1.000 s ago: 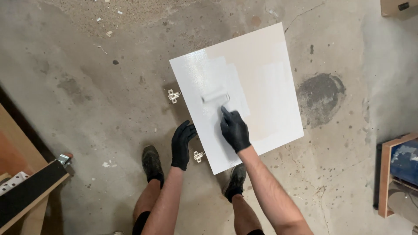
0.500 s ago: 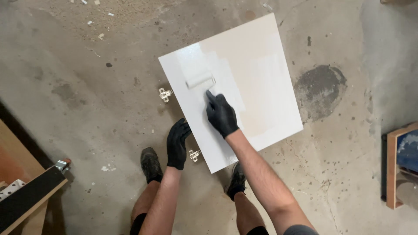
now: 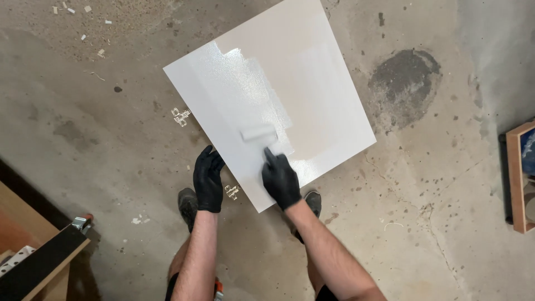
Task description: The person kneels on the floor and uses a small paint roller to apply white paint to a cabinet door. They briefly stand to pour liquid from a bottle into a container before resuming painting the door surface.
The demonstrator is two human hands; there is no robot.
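Concrete floor (image 3: 83, 139) carries a white panel (image 3: 334, 100). Right hand (image 3: 281, 179), clenched on a roller (image 3: 259, 134), coats its near left part; left hand (image 3: 208, 179), fingers loosely curled, steadies the near edge beside a hinge (image 3: 232, 192).

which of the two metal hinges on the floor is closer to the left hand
The hinge just right of the left hand, beside the white board's near corner. The other hinge lies farther up along the board's left edge.

One white panel (image 3: 312, 89), one paint roller (image 3: 259, 134), two hinges (image 3: 180, 116) — two gloved hands (image 3: 208, 181).
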